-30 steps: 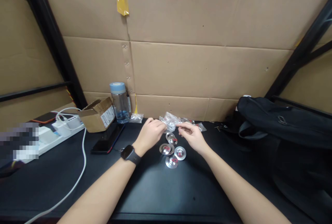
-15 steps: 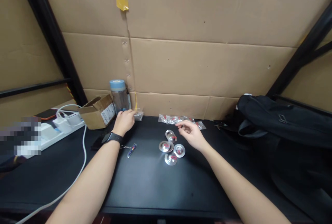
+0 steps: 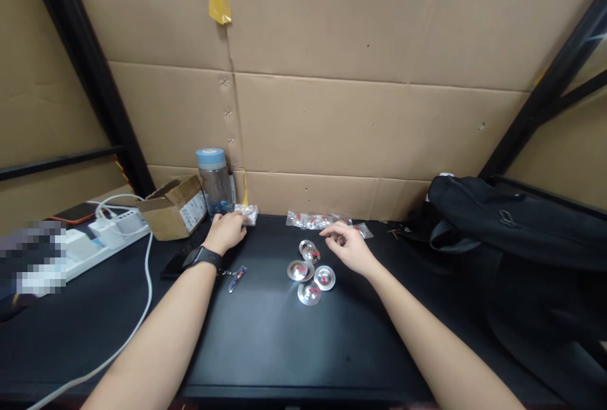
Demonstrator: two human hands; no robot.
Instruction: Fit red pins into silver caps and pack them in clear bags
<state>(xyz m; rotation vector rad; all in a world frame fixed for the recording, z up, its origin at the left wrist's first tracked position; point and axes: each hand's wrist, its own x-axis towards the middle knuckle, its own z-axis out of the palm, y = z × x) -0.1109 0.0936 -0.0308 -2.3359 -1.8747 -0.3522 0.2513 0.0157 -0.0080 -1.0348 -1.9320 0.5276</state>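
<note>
Several discs (image 3: 325, 278) lie nearer your right hand (image 3: 351, 248), just beyond them, fingers slightly parted; left hand (image 3: 226, 233)'s grip unclear.

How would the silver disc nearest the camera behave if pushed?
The disc looks stiff, as its round rim keeps its shape. Its smooth, shiny metal may slide easily over the table. Lying low, it seems unlikely to tip.
</note>
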